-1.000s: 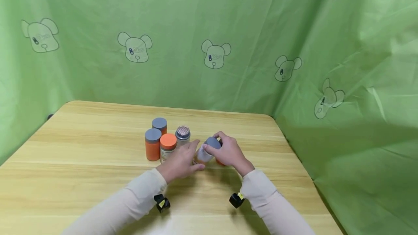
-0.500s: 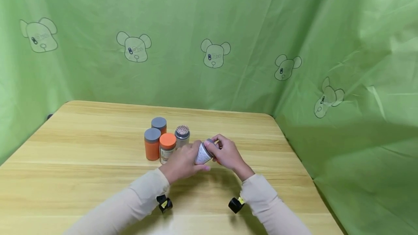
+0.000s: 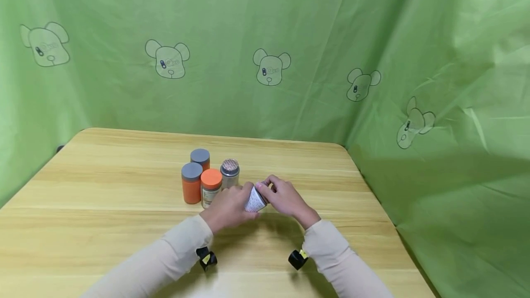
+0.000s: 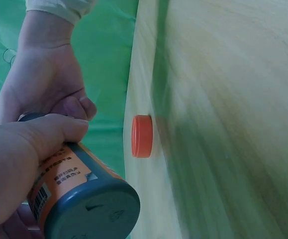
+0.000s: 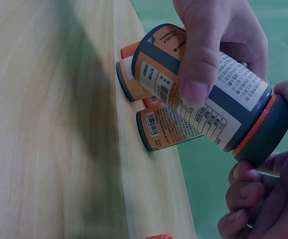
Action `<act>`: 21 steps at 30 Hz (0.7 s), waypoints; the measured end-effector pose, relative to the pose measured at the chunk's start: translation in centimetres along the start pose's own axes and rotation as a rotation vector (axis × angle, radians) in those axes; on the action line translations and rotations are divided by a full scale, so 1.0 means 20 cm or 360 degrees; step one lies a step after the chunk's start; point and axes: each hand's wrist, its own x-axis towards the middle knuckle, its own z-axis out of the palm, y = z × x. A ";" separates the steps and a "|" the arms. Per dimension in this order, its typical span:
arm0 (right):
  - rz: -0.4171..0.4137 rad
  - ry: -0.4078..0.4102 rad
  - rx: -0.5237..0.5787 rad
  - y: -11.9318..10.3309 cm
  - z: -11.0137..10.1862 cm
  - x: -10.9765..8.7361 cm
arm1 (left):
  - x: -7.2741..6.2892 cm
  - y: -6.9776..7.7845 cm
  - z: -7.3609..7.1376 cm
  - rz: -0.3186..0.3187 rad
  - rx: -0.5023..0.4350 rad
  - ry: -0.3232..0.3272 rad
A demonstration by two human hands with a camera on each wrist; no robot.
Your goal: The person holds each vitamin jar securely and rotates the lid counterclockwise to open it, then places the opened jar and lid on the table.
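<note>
Far left in the group, two grey-lidded orange jars [image 3: 192, 186] stand upright on the table [image 3: 103, 233], one behind the other. Just right of them comes the orange-lidded jar [image 3: 211, 181], then, a touch farther back, the silver-topped jar [image 3: 230, 170], upright too.

Now the left hand [image 3: 227, 207], nearest of the two to that cluster, and it's wrapped round the body of the labelled bottle [image 3: 254, 201], thumb laid along the label! Here's the bottle, right in the middle, between both hands, appearing to be held up off the table. It's tilted, not upright: the long axis climbs from the base on the left hand's side up and rightward to the cap end. The left wrist view catches that base facing the camera.

And on the right, the right hand [image 3: 285, 199] has thumb and curled fingers pinching the dark cap [image 5: 268, 137], an orange ring [image 5: 255, 124] showing between cap and body. That axis, I'd judge, is what counts: body to the left hand, cap to the right. Beyond the bottle in the left wrist view, an orange lid [image 4: 143, 136] sits on the table, apart from both hands.
</note>
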 end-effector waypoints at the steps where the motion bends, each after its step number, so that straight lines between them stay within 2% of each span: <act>1: -0.0001 0.0006 0.0011 0.00 0.00 0.00 | 0.00 0.00 0.00 0.0002 -0.0002 -0.0002; 14: -0.0035 0.0014 0.0119 0.02 0.01 0.00 | 0.01 0.00 -0.02 0.0015 -0.0004 -0.0037; 16: -0.0066 0.0002 0.0119 0.02 0.01 0.00 | 0.01 0.00 -0.03 0.0006 -0.0014 -0.0054; 21: -0.0196 -0.0072 0.0126 0.02 0.00 -0.01 | 0.01 -0.01 -0.01 -0.0073 -0.0153 -0.0140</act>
